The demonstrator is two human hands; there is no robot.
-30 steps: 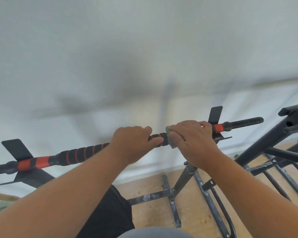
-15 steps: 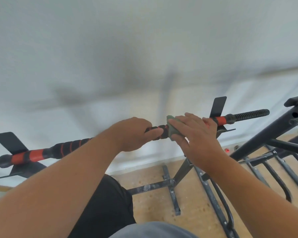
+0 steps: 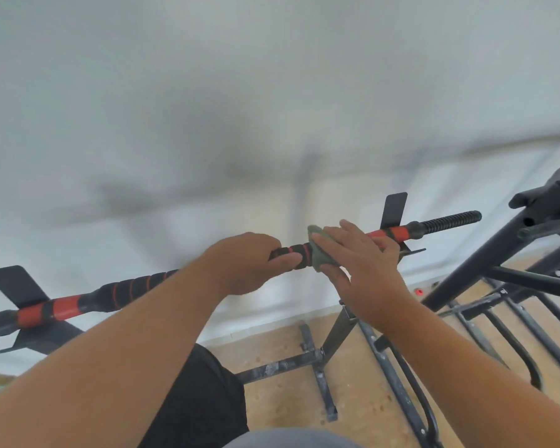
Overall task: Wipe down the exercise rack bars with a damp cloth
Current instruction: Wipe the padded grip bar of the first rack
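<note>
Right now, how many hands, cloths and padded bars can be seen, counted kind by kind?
hands: 2 (left hand, right hand)
green cloth: 1
red-and-black bar: 1
total: 4

One bar (image 3: 133, 287), one cloth (image 3: 317, 253), two hands: left hand (image 3: 249, 261), right hand (image 3: 364, 270); two cradle plates.

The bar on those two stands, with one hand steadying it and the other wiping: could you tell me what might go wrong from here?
1. The bar only lies in open cradles; a hard push might roll or shift it, though the left hand grips it.
2. The right hand holds the cloth loosely, fingers spread, so it may slip off.
</note>
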